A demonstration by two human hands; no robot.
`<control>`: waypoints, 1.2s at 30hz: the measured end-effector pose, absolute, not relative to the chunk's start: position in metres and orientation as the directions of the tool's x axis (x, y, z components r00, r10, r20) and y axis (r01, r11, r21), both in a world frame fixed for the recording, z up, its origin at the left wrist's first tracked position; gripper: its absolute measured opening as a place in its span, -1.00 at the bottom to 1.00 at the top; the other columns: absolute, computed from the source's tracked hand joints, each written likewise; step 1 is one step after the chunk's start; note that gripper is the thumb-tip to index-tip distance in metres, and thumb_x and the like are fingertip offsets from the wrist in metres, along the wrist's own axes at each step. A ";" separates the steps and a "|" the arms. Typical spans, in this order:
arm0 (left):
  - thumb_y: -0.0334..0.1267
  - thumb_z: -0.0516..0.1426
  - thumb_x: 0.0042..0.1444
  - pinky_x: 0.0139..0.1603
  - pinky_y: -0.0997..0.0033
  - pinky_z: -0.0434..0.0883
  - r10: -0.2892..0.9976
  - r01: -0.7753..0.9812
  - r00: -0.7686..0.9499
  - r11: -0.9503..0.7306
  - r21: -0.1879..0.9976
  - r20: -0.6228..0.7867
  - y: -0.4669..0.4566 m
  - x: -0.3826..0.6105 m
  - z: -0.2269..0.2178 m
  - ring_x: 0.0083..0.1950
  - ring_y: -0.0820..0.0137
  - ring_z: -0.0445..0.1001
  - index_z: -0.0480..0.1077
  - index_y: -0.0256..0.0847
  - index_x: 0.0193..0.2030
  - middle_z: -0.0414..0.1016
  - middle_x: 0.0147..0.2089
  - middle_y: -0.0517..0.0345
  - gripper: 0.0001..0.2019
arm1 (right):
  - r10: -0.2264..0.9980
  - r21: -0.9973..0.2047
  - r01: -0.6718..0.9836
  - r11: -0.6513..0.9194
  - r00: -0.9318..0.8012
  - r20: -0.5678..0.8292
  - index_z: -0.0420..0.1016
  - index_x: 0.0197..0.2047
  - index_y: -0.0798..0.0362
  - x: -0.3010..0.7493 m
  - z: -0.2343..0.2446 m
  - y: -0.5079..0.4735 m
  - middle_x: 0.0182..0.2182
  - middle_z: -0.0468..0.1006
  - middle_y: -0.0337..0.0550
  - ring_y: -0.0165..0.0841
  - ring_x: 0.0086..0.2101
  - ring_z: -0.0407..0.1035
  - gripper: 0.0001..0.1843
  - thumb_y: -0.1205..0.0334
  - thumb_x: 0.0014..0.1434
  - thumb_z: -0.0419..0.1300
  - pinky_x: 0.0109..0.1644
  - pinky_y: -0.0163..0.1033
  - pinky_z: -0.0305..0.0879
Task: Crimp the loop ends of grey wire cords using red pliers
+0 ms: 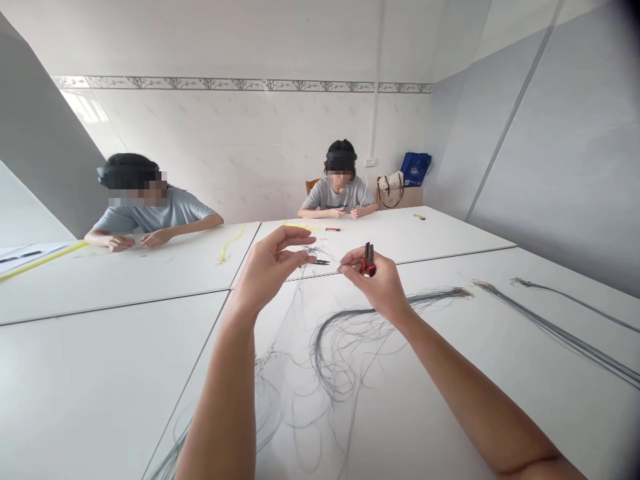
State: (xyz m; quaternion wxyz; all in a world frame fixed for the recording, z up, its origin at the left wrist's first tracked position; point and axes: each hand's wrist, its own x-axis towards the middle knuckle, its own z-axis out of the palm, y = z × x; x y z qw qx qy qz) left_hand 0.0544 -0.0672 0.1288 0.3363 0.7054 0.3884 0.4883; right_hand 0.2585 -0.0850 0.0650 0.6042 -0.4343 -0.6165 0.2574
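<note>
My left hand (pixel 273 267) is raised over the table, its upper fingers stretched out and its thumb and a finger pinched on thin dark strands (pixel 301 287) that hang down. Opposite it, my right hand (pixel 377 280) holds small red-handled pliers (pixel 369 259) in the palm, black jaws upward. Its thumb and index finger are pressed together; whether a strand lies between them is too fine to tell. Behind the hands a pair of dark snips (pixel 321 263) lies on the table. Beneath my right forearm curves a loose bundle of grey-green strands (pixel 320 340).
Two more strand bundles, one thick (pixel 545 320) and one thin (pixel 565 293), lie at the right. Across the joined white tables (pixel 100 373) sit two people wearing headsets. Yellow strands (pixel 230 243), a red object (pixel 333 229) and a yellow one (pixel 419 217) lie farther off.
</note>
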 end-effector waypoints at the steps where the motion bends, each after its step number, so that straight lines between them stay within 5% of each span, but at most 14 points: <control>1: -0.27 0.25 0.13 0.05 0.23 0.58 0.870 0.227 0.228 -0.484 0.845 0.437 -0.067 0.055 0.128 -0.09 0.24 0.69 0.47 -0.13 0.01 0.60 0.12 0.05 -0.71 | 0.849 -0.844 0.212 0.493 0.095 0.520 0.56 -0.30 0.03 0.257 0.065 -0.086 -0.36 0.64 -0.17 -0.40 -0.40 0.38 -0.87 0.15 0.13 0.32 -0.31 -0.28 0.31; 10: -0.46 0.04 0.08 -0.05 0.33 0.56 0.825 0.289 0.293 -0.557 0.778 0.483 -0.065 0.053 0.124 -0.09 0.35 0.66 0.46 -0.10 0.11 0.52 0.22 0.09 -0.54 | 0.860 -0.845 0.249 0.473 0.078 0.504 0.56 -0.31 0.03 0.259 0.073 -0.093 -0.34 0.62 -0.18 -0.44 -0.45 0.28 -0.89 0.18 0.17 0.26 -0.34 -0.29 0.24; 16: -0.31 0.17 0.15 -0.04 0.33 0.56 0.854 0.259 0.224 -0.517 0.816 0.470 -0.066 0.055 0.126 -0.18 0.37 0.65 0.49 -0.15 0.00 0.57 0.15 0.06 -0.73 | 0.845 -0.832 0.265 0.488 0.097 0.526 0.59 -0.31 0.01 0.259 0.068 -0.089 -0.33 0.63 -0.19 -0.44 -0.44 0.29 -0.91 0.19 0.15 0.29 -0.34 -0.30 0.26; 27: -0.44 0.09 0.06 -0.05 0.33 0.58 0.827 0.203 0.313 -0.538 0.818 0.466 -0.066 0.055 0.126 0.01 0.27 0.65 0.45 -0.12 0.04 0.50 0.23 0.06 -0.60 | 0.847 -0.838 0.264 0.478 0.112 0.519 0.56 -0.32 0.03 0.260 0.074 -0.094 -0.37 0.59 -0.18 -0.42 -0.44 0.30 -0.86 0.14 0.16 0.29 -0.35 -0.27 0.26; 36: -0.46 0.06 0.01 -0.16 0.36 0.55 0.818 0.222 0.207 -0.574 0.788 0.537 -0.059 0.049 0.126 -0.11 0.33 0.65 0.43 -0.16 0.03 0.56 0.14 0.05 -0.58 | 0.795 -0.785 0.320 0.530 0.135 0.591 0.59 -0.32 0.01 0.266 0.069 -0.087 -0.34 0.63 -0.19 -0.42 -0.43 0.32 -0.93 0.21 0.14 0.29 -0.32 -0.28 0.27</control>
